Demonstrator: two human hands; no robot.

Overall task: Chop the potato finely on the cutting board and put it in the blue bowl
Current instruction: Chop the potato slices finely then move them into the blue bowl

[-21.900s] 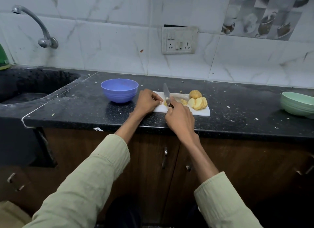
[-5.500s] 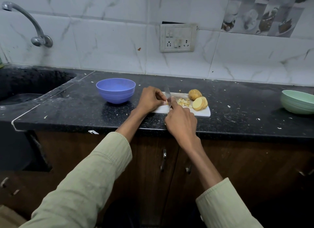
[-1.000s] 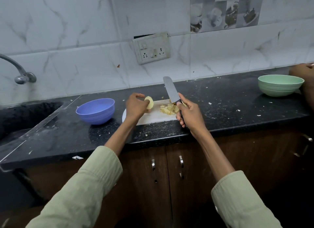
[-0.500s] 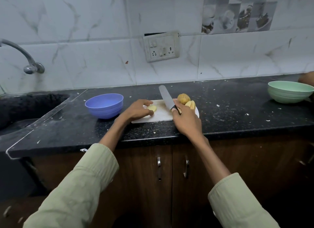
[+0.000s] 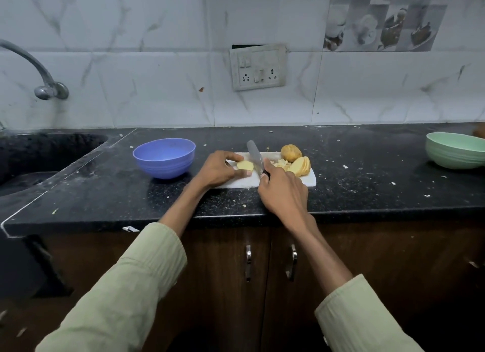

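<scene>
Left hand (image 5: pixel 220 168): we see it pressing a fresh potato slice (image 5: pixel 245 165) flat on the white cutting board (image 5: pixel 309 179), thumb and fingers curled at the slice's edges; half a second ago the same hand was only setting it down. Right hand (image 5: pixel 282 191) is clamped round the handle of the knife (image 5: pixel 255 156), whose blade has dropped from its raised position a second ago to stand just right of the slice. We judge that a new round of fine chopping is about to start. Behind the blade lie a small chopped heap (image 5: pixel 281 163), a fan of uncut slices (image 5: pixel 301 166) and a potato end piece (image 5: pixel 290 153); the blue bowl (image 5: pixel 164 157), left of the board, looks empty, so most of the task remains. Around the board, the black speckled counter (image 5: pixel 105 194) carries scattered scraps, with a sink (image 5: pixel 31 154) at left, a green bowl (image 5: pixel 455 150) at far right, and marble-look tiles with a switch plate (image 5: pixel 258 67) behind.
</scene>
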